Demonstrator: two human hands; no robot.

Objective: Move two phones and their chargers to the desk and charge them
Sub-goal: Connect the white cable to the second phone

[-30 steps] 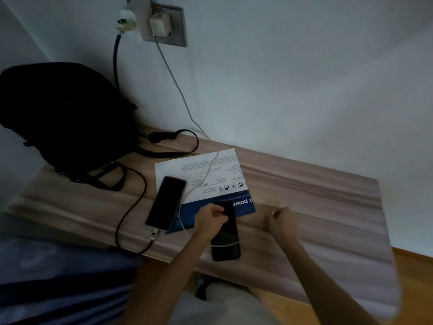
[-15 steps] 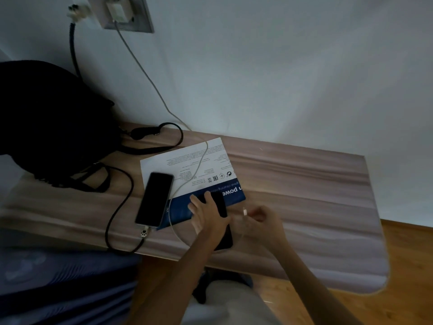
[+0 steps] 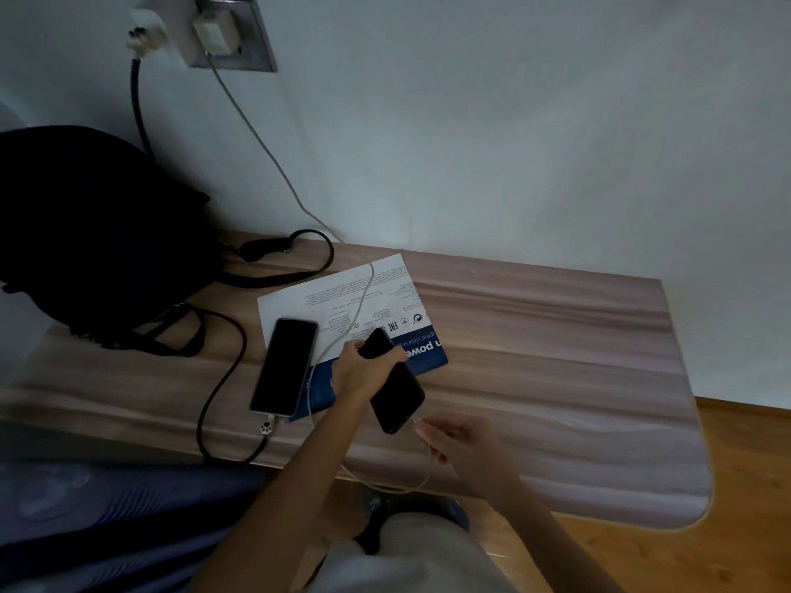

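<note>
1. Gripping a slim black phone with a dark screen around its middle with the left hand, thumb and fingers curled over its edges.
2. Holding that phone at a slant above the near part of the long wood-grain desk, far end over the blue band of a white-and-blue printed paper leaflet, near end aimed at the right hand.
3. Pinching the free end of a thin white charging cable between right thumb and fingertips, just beside the black phone's near end; cannot tell whether the tip sits in the port.
4. Running from a small white charger block in a grey-framed wall socket, down the pale wall, across the leaflet, behind the left forearm, then looping below the desk's near edge and up to the right hand.
5. Lying flat and screen up just left of the left hand: a second dark-screened phone with a silvery rim, far part on the leaflet.
6. Plugged into its near end through a white connector with a paw print: a thick black cable, curving left and far.
7. Resting at the desk's far-left end against the wall: a bulky black fabric bag, straps spilling toward the leaflet.
8. Hanging at the socket's left: a white plug with a dark cord dropping behind the bag.
</note>
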